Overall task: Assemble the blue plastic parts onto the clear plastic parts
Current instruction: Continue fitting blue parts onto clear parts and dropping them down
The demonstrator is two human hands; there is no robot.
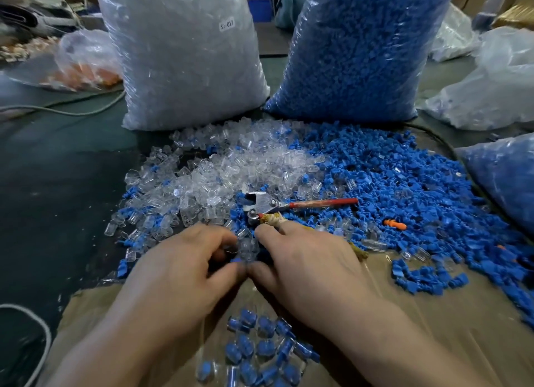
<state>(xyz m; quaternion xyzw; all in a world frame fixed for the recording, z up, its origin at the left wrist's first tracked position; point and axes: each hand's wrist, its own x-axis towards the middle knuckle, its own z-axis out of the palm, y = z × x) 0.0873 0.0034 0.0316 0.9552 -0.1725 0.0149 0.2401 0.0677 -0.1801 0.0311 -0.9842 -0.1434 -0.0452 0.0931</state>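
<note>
Landmark: metal pliers [267, 206]. Behind them, two upright bags [185, 54] block passage. Loose clear parts [231, 167] crowd their left, blue parts [404, 184] their right. Further left of the pliers, dark tabletop [57, 184] lies open.

Left hand [185, 266] and right hand [300, 259] meeting over a clear part [248, 246], loose clear pile [231, 170], blue pile [404, 178], pliers [277, 206], finished pieces [260, 349] nearest.
</note>
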